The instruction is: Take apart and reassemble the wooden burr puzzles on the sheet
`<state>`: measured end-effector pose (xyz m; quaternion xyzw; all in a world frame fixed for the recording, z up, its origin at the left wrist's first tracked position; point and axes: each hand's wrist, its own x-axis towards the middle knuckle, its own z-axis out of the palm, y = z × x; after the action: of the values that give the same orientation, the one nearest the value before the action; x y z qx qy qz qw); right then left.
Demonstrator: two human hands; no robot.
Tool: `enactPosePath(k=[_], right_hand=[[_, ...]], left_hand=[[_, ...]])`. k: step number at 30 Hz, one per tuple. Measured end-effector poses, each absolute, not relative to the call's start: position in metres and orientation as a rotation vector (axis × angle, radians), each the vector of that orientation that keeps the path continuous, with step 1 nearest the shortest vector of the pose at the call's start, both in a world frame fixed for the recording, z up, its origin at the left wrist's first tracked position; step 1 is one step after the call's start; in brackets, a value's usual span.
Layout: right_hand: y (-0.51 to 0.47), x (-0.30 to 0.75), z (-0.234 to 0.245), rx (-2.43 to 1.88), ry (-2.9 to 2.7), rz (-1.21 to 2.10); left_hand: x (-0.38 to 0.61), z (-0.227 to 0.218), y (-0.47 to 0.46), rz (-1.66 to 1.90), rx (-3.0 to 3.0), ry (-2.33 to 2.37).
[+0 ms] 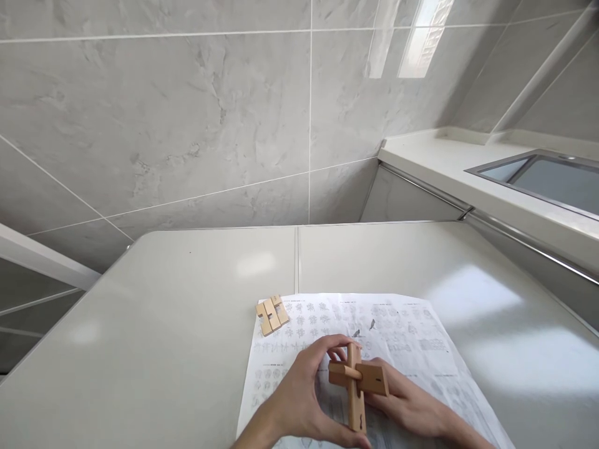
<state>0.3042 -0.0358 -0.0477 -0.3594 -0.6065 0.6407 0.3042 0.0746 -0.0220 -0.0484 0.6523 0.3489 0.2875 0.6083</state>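
Observation:
Two notched wooden puzzle pieces [354,399] cross each other above the printed sheet, one upright in view and one sideways, with a thin rod-like part across the middle. My left hand [304,390] spans the long piece, fingers at its top end and thumb at its bottom end. From the right, my right hand [407,399] closes around the crosswise piece; its fingers are partly hidden behind the wood. Several more wooden puzzle pieces [272,315] lie side by side at the upper left corner of the sheet.
The creased paper sheet [322,324], printed with rows of small diagrams, lies on a glossy white table [187,349]. Grey tiled wall [187,112] stands beyond the table. At the right is a white counter [430,156] with a sink [538,178].

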Motion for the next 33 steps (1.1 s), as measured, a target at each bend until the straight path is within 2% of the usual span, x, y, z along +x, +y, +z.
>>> enactPosePath(k=[12,20,23,28,33], right_hand=[[-0.029,0.310,-0.061,-0.952,-1.618,1.802],[-0.026,0.306,-0.052,-0.921,-1.621,1.771],[-0.028,0.304,-0.058,-0.995,-1.697,1.649],[-0.033,0.299,-0.071,-1.072,-1.922,1.230],[-0.035,0.296,-0.075,-1.111,-1.952,1.134]], left_hand=[[0.067,-0.056,-0.015,0.832,1.126,0.768],[0.067,-0.064,-0.013,0.813,1.169,0.747],[0.067,-0.067,-0.014,0.806,1.183,0.756],[0.065,-0.065,-0.014,0.768,1.186,0.772],[0.065,-0.064,-0.014,0.759,1.169,0.806]])
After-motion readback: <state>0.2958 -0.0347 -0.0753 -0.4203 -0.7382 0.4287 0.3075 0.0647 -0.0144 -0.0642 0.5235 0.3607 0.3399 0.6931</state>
